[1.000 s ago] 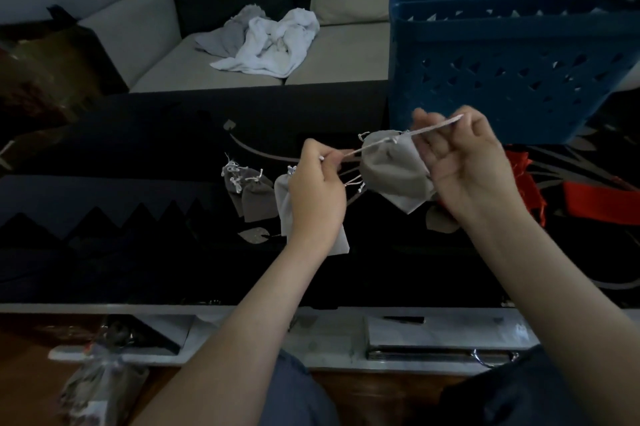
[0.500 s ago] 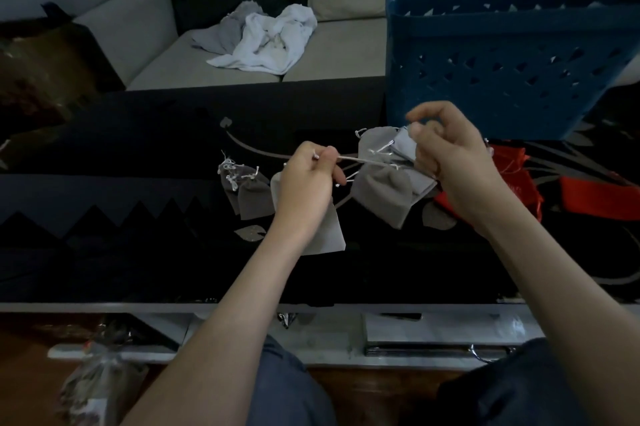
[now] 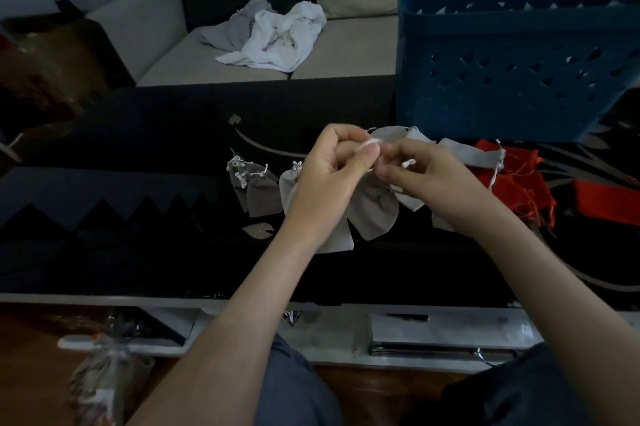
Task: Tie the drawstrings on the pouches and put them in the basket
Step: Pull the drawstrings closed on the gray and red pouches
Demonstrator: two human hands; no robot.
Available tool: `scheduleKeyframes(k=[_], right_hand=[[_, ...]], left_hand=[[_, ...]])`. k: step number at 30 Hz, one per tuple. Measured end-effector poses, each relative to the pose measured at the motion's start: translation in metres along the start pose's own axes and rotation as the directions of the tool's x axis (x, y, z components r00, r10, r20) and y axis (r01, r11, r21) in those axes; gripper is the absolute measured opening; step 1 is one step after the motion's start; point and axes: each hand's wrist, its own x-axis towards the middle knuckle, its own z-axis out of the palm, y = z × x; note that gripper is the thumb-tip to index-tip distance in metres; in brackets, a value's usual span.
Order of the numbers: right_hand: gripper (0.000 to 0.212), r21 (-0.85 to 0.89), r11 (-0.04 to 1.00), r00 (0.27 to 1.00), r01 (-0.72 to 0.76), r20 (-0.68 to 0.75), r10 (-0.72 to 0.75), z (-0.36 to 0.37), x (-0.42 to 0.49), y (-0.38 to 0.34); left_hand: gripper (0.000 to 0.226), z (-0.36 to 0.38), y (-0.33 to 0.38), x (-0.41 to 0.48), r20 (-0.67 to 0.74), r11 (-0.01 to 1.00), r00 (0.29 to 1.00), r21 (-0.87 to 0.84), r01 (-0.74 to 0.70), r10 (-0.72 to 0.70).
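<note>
A grey pouch hangs just above the black table, below my two hands. My left hand pinches its white drawstring at the fingertips. My right hand pinches the other end of the string, and the two hands' fingertips almost touch. Two tied dark grey pouches lie left of my hands, and a pale pouch lies partly under my left wrist. More pale pouches and red pouches lie to the right. The blue basket stands behind, at the right rear.
The black glass table has a pale front edge near my knees. A sofa with crumpled white and grey cloths sits beyond the table. A red item lies at the far right. A plastic bag sits low left.
My hands have come together from being spread apart, slackening the drawstring. The grey pouch now hangs lower, between and beneath them.
</note>
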Motion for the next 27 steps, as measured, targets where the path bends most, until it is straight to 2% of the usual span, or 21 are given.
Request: scheduleKeyframes(k=[4, 7, 11, 15, 21, 24, 27], right_hand=[[0.004, 0.124, 0.991, 0.998, -0.041, 0.061, 0.034, 0.002, -0.004, -0.005], [0.005, 0.219, 0.974, 0.998, -0.054, 0.052, 0.043, 0.000, -0.005, -0.009], [0.006, 0.209, 0.977, 0.999, -0.032, 0.002, 0.033, -0.004, -0.002, -0.006], [0.008, 0.213, 0.977, 0.997, -0.007, -0.073, 0.023, 0.000, -0.002, -0.006], [0.007, 0.147, 0.988, 0.984, 0.038, -0.178, -0.012, 0.002, 0.000, -0.004], [0.012, 0.120, 0.992, 0.981, 0.044, -0.191, -0.020, 0.002, 0.001, -0.003], [0.019, 0.110, 0.991, 0.984, 0.074, -0.169, -0.055, 0.003, 0.001, -0.002]], left_hand=[[0.026, -0.010, -0.008, 0.008, 0.059, 0.978, 0.997, 0.201, -0.054, 0.043], [0.018, -0.013, -0.012, 0.009, 0.105, 0.954, 0.994, 0.298, -0.035, 0.004], [0.003, -0.009, -0.014, 0.009, 0.021, 0.918, 0.999, 0.393, -0.041, 0.036], [0.009, -0.006, -0.017, 0.008, 0.016, 0.863, 0.999, 0.504, -0.037, 0.033], [0.015, 0.000, -0.014, 0.007, 0.049, 0.843, 0.999, 0.537, -0.008, -0.022], [0.018, 0.007, -0.015, 0.004, 0.059, 0.830, 0.998, 0.558, -0.003, -0.036], [0.018, 0.011, -0.018, 0.006, 0.002, 0.818, 1.000, 0.574, -0.027, 0.031]])
